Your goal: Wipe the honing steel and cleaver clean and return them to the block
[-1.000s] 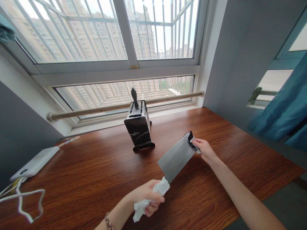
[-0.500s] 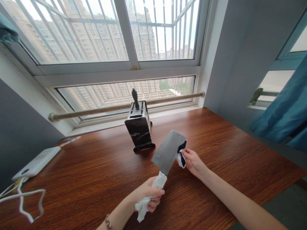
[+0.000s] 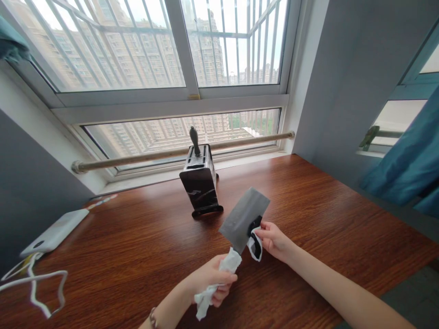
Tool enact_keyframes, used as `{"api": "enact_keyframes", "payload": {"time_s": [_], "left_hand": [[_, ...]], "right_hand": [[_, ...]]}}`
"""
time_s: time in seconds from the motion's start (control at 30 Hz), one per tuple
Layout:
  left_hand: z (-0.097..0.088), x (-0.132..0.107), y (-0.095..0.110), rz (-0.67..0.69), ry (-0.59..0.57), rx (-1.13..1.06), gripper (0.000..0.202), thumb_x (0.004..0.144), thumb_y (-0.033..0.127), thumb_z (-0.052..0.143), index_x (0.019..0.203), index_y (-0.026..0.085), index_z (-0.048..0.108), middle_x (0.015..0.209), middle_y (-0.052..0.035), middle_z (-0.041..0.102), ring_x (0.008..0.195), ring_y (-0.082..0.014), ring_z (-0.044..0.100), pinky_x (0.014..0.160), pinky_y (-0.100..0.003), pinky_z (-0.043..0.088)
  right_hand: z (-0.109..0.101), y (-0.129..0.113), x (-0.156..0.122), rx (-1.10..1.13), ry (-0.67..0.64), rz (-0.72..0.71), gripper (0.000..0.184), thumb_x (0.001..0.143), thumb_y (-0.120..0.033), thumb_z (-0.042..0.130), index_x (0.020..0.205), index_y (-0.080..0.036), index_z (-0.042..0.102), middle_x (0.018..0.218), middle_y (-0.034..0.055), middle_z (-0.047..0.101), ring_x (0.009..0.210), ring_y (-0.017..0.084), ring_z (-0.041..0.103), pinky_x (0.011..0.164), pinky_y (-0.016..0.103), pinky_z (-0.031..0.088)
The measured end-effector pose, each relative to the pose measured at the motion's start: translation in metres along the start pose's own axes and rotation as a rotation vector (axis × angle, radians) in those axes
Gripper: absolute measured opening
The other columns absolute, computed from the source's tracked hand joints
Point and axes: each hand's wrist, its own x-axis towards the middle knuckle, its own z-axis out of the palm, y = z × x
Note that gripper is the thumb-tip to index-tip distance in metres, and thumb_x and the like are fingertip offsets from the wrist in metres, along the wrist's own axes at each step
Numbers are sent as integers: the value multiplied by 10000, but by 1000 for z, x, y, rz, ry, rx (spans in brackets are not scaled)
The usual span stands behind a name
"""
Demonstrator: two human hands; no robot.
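Observation:
My left hand [image 3: 214,278] is closed round the handle of a cleaver, with a white tissue [image 3: 230,262] wrapped between the fingers and the handle. The broad grey cleaver blade [image 3: 244,215] points up and away to the right. My right hand [image 3: 276,240] pinches a black-and-white cloth [image 3: 254,242] against the blade's right-hand edge, low down toward the handle. The handle itself is hidden by the tissue and my fingers. Beyond the blade stands a black knife block [image 3: 200,183], with one grey-handled knife [image 3: 194,139] upright in its slots.
A brown wooden table [image 3: 137,246] lies under everything. At its left edge are a white power bank-like device [image 3: 56,230] and a looped white cable [image 3: 50,274]. A pale rail [image 3: 157,157] runs along the window behind the block. A blue curtain [image 3: 401,160] hangs at the right.
My right hand has slid the cloth down the blade's edge, from near the far corner toward the handle. The left hand keeps its grip on the cleaver, which has shifted slightly right.

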Motion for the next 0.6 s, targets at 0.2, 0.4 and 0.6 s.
{"api": "enact_keyframes", "payload": {"time_s": [0.2,0.4,0.6], "left_hand": [[1,-2,-1,19,21,66,387,698,292,665,863,238,319,443,108,354,346,-39,286,318,-133,294],[4,-2,-4,20,45,96,380,688,265,668,896,226,353,478,102,358,363,-40,304,304,-137,313],[2,0,-3,117,-39,35,383,657,386,700,862,139,492,454,64,425,337,-51,357,310,-164,344]], "right_hand": [[-17,-28,8,60,164,-174,212,655,-181,718,839,-121,632,830,38,654,716,106,605,695,204,480],[-27,-45,10,99,286,-281,186,653,-170,721,819,-136,646,817,12,663,696,87,602,662,164,478],[-38,-51,13,105,348,-338,162,629,-147,728,767,-132,645,771,10,666,648,98,608,621,179,492]]}}
